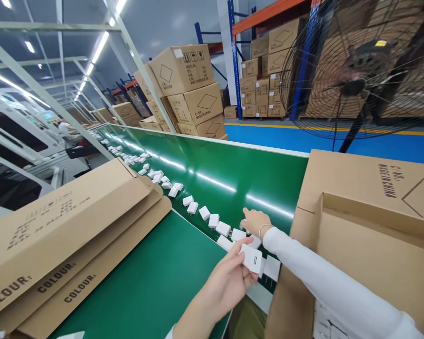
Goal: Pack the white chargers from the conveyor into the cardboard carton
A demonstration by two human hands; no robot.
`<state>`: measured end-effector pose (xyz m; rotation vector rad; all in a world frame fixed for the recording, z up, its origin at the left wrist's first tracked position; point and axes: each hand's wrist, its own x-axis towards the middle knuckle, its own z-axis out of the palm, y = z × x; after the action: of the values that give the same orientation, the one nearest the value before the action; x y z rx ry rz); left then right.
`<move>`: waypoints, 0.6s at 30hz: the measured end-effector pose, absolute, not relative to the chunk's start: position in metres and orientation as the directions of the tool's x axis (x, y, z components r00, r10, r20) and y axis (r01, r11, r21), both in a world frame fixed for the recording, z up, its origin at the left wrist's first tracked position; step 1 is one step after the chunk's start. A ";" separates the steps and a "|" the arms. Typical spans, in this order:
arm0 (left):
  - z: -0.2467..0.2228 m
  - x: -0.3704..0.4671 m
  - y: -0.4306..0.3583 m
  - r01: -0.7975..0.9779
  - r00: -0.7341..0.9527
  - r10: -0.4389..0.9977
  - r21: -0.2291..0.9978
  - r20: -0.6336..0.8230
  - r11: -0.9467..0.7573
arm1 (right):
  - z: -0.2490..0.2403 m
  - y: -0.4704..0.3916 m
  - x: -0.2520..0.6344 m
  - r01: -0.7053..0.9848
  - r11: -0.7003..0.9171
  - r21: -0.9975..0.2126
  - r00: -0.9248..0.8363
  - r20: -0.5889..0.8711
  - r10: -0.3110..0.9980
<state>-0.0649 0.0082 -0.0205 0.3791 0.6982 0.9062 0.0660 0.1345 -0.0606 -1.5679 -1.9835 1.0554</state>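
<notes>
My left hand (228, 280) is closed round a white charger (252, 258), whose face with a dark USB slot is turned toward the camera. Just beyond it, my right hand (256, 221) reaches over the green conveyor belt (226, 165), fingers bent down at a white charger that they partly hide. More white chargers (214, 221), some with metal prongs showing, lie in a line along the belt and reach far back to the left. Near my left hand another charger (272, 268) lies with its prongs toward me.
An open cardboard box (381, 254) stands at the right, with white items beneath its near edge. Flattened cartons (74, 226) lean at the left on a green surface (151, 278). Behind are stacked boxes (194, 103) and a large fan (353, 87).
</notes>
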 end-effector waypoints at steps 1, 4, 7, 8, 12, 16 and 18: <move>-0.020 -0.063 0.007 -0.615 0.451 0.810 0.527 -0.375 0.587 | -0.056 0.135 0.070 0.594 0.043 -0.804 -0.308 -0.178 0.935; -0.019 -0.060 0.004 -0.663 0.511 0.800 0.448 -0.316 0.600 | -0.036 0.122 0.090 0.405 -0.115 -0.907 -0.379 -0.281 0.882; -0.016 -0.052 0.000 -0.652 0.552 0.790 0.453 -0.266 0.608 | -0.014 0.083 0.118 0.204 -0.250 -0.947 -0.458 -0.318 0.830; -0.016 -0.048 -0.001 -0.643 0.569 0.782 0.456 -0.255 0.616 | -0.009 0.067 0.128 0.105 -0.321 -0.941 -0.479 -0.331 0.813; -0.014 -0.029 -0.008 -0.594 0.642 0.732 0.457 -0.225 0.662 | -0.009 0.005 0.158 -0.352 -0.605 -0.714 -0.519 -0.389 0.761; -0.010 -0.010 -0.012 -0.520 0.690 0.682 0.490 -0.243 0.700 | -0.019 -0.032 0.186 -0.465 -0.622 -0.630 -0.404 -0.474 0.782; -0.008 0.002 -0.011 -0.426 0.711 0.647 0.564 -0.276 0.708 | -0.020 -0.043 0.212 -0.411 -0.608 -0.679 -0.273 -0.544 0.793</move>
<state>0.0022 -0.0110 -0.0085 0.4912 0.4846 0.6222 0.2122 -0.0435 -0.0202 -1.1656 -0.5287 1.9569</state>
